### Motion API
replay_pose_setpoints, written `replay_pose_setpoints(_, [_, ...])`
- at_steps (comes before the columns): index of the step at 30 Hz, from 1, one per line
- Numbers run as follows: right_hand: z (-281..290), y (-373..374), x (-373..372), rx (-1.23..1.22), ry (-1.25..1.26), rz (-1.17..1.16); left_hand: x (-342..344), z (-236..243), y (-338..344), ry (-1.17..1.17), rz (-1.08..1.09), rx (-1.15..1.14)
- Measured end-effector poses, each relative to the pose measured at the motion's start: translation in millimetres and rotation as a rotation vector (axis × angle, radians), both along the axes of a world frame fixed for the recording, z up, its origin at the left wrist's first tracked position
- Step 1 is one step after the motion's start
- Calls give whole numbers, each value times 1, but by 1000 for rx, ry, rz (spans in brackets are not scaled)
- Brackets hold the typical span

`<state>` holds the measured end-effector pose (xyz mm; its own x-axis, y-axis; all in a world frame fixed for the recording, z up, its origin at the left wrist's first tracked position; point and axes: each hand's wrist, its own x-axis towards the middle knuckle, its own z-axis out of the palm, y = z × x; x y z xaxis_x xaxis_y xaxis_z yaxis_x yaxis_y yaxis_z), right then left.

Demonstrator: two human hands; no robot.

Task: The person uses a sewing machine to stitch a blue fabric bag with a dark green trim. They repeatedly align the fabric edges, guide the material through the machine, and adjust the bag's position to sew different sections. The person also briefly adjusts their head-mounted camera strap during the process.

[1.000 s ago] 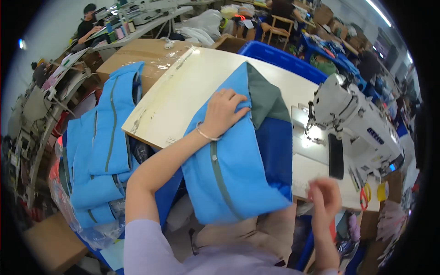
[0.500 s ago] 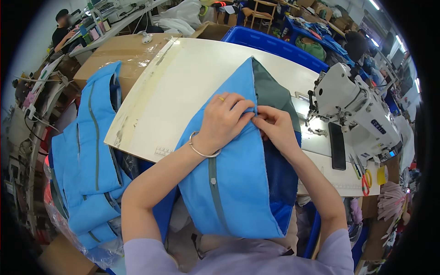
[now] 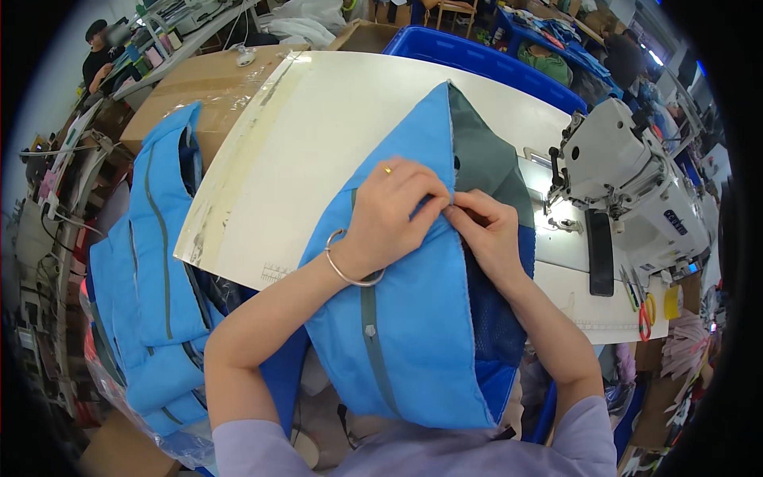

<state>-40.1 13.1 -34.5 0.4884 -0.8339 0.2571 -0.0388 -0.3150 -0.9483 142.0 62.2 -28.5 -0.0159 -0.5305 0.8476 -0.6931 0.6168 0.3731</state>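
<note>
Right hand (image 3: 494,237) now on pointed cloth (image 3: 421,334)

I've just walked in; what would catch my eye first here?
Probably the bright blue fabric piece with a grey-green strip in the middle, where the bare left hand and right hand meet at its edge. Next, the white, bulky sewing machine on the right, then the pile of similar blue fabric pieces at left.

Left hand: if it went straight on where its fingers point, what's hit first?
Likely the right hand: its fingertips sit just beyond those of the left hand at the blue fabric's edge. Can't tell if they already touch.
</note>
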Motion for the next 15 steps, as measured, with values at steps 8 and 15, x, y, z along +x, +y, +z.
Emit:
replay_pose_setpoints(8, [4, -2, 1, 99, 19, 37, 13, 7, 2, 501, -240, 405])
replay_pose_setpoints(15, [-4, -1, -2, 75, 2, 5, 10, -4, -8, 332, -114, 242])
